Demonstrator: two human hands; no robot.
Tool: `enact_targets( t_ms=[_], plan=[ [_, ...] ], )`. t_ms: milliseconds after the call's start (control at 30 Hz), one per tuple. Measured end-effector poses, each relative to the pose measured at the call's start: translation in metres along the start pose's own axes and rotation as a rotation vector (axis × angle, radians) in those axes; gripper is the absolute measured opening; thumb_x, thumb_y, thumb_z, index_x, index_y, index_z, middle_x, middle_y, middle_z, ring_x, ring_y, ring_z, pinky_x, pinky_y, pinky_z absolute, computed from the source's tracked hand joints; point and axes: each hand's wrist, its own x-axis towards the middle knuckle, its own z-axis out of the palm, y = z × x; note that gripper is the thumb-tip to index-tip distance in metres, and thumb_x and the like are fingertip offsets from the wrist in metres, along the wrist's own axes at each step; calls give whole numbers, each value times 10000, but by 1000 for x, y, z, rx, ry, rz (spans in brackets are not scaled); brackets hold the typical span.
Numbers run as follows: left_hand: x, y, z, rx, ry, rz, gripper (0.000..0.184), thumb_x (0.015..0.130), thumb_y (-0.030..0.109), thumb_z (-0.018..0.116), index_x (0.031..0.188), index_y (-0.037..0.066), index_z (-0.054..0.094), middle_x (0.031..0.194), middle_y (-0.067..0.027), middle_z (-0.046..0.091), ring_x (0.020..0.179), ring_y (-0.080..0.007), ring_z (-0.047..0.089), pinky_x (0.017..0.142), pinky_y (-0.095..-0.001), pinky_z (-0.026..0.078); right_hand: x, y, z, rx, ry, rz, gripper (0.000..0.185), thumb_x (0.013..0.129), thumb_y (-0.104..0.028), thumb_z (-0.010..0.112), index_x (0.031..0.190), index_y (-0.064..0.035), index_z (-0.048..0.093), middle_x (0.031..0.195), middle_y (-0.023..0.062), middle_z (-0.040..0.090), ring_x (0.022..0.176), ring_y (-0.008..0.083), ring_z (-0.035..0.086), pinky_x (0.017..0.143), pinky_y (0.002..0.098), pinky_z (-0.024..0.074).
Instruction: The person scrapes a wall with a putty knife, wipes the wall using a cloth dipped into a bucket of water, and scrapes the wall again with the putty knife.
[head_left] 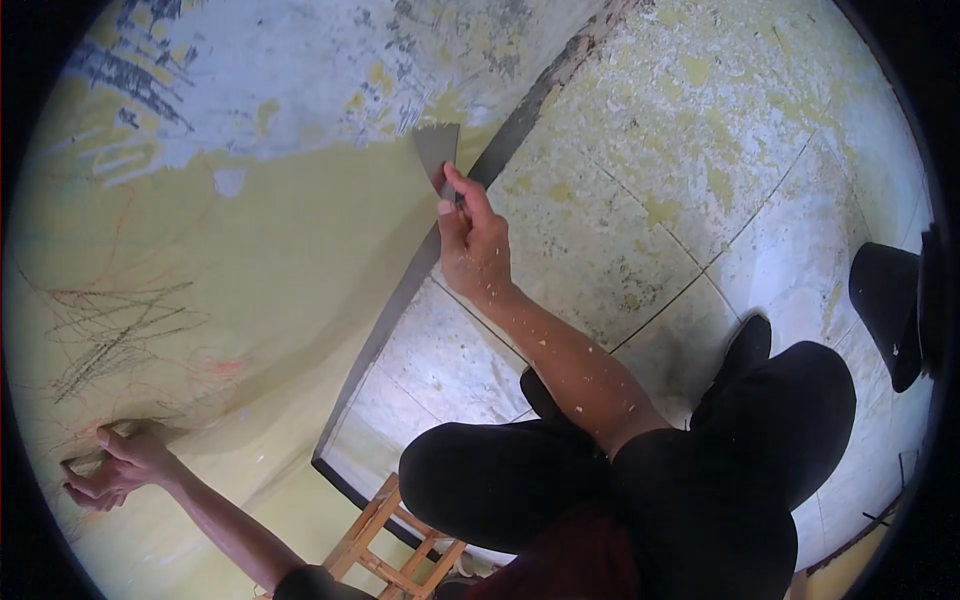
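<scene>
Head view: we find the right hand [474,240] gripping a scraper [438,150], left hand [120,468] loosely curled, wall [300,60] patchily stripped beyond, yellow paint [320,230] intact nearer.

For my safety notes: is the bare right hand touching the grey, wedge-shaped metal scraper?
Touching. The head view shows the right hand gripping the scraper, with a finger lying against it.

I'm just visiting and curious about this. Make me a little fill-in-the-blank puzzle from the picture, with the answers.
1. The scraper is held in the person's ____ hand.
2. Dark scribbles mark the yellow ____.
3. Yellow paint flakes lie scattered over the tiled ____.
4. The slatted frame near the bottom edge is made of ____.

Missing words: right; wall; floor; wood.
</scene>
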Motion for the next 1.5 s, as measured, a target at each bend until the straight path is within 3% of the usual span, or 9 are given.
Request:
enact_targets(
  t_ms=[33, 500, 700, 767, 1000, 1200, 1300, 1433, 1500],
  plan=[
    [0, -3, 1, 3, -2, -4, 870, 814, 834, 386, 1343, 144, 391, 1327, -174, 319, 1218, -345, 281, 964, -573, 233, 3, 2, 2, 28, 8, 5, 374, 964, -115, 528, 1333, -57, 525, 574, -39, 343, 523, 54, 321, 488, 253, 295],
    [-19, -55, 8, 43, -21, 0, 965, 742, 820, 545, 1342, 73, 425, 1269, -252, 377, 1195, -414, 341, 922, -596, 267, 10, 21, 5, -35, 58, -74, 356, 955, -122, 532, 1302, -40, 531, 545, 58, 453, 467, 139, 440, 490, 308, 368],
    [-16, -38, 1, 79, 22, -43, 1011, 715, 866, 511, 1342, 75, 470, 1324, -289, 379, 1237, -455, 344, 895, -617, 294, -5, 23, 27, -167, 336, -597, 353, 965, -133, 518, 1312, -65, 529, 655, 139, 626, 482, 233, 569, 510, 346, 430],
    [-12, -20, 1, 23, 21, 12, 984, 728, 867, 493, 1351, 105, 487, 1369, -264, 367, 1263, -430, 328, 922, -622, 261, -30, 0, 26, -135, 142, -110, 366, 961, -122, 518, 1325, -81, 515, 660, 172, 631, 513, 297, 616, 508, 380, 450],
    [-13, -19, -1, 6, -7, 2, 951, 756, 845, 487, 1394, 141, 460, 1394, -271, 347, 1301, -413, 290, 943, -613, 246, -19, 10, 12, -197, 45, -166, 372, 934, -93, 543, 1302, -78, 489, 571, 178, 562, 476, 380, 563, 475, 436, 405],
    [-19, -38, 5, 60, -16, 34, 953, 766, 852, 455, 1368, 114, 475, 1356, -264, 372, 1257, -416, 329, 909, -605, 273, -15, 8, 23, -98, 56, -97, 355, 944, -99, 549, 1293, -63, 497, 638, 194, 597, 514, 321, 619, 499, 431, 441],
    [-13, -21, 0, 20, 2, 63, 938, 776, 851, 439, 1350, 111, 489, 1336, -256, 386, 1243, -403, 348, 904, -579, 286, 71, 34, 12, -145, 520, -740, 263, 975, -142, 514, 1203, -18, 557, 568, 34, 492, 504, 103, 440, 502, 289, 391],
    [-5, -10, 1, 21, 78, 82, 909, 792, 840, 426, 1350, 126, 493, 1325, -252, 393, 1243, -387, 355, 926, -556, 278, 135, -75, -39, -109, 408, -235, 305, 997, -232, 489, 1134, 22, 589, 832, 104, 627, 720, 178, 591, 677, 326, 484],
    [-8, -3, -1, 19, 45, 90, 878, 829, 815, 386, 1360, 120, 469, 1364, -244, 335, 1280, -357, 292, 972, -557, 228, 87, -39, -32, -180, 431, -447, 317, 999, -193, 488, 1228, 15, 560, 935, 123, 656, 733, 142, 567, 690, 285, 473]
  ],
)
